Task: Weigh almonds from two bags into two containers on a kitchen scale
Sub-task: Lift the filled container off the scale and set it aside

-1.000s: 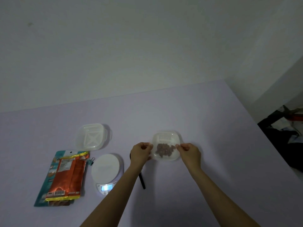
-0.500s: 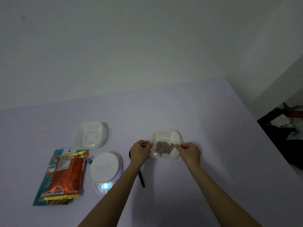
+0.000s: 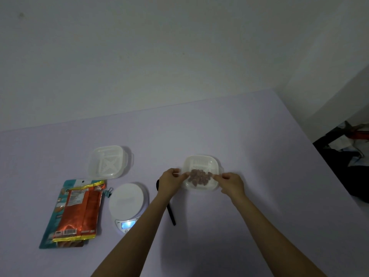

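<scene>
Dim, flat light here — the counter (image 3: 259, 148) reads dull lilac, with faint, soft shadows. The scale (image 3: 127, 198) display glows blue. Wide-angle bend curves the counter's far edge — detail soft and grainy.

Lilac table (image 3: 259, 136): bags (image 3: 79, 212), scale (image 3: 127, 200), containers (image 3: 108, 162).

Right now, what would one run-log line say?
left hand, right hand: holding almond container by its sides | scale: bare, display lit | bags: stacked, left

Left hand (image 3: 169, 180) and right hand (image 3: 231, 181) reach forward, fingers (image 3: 176, 172) pinching.
</scene>
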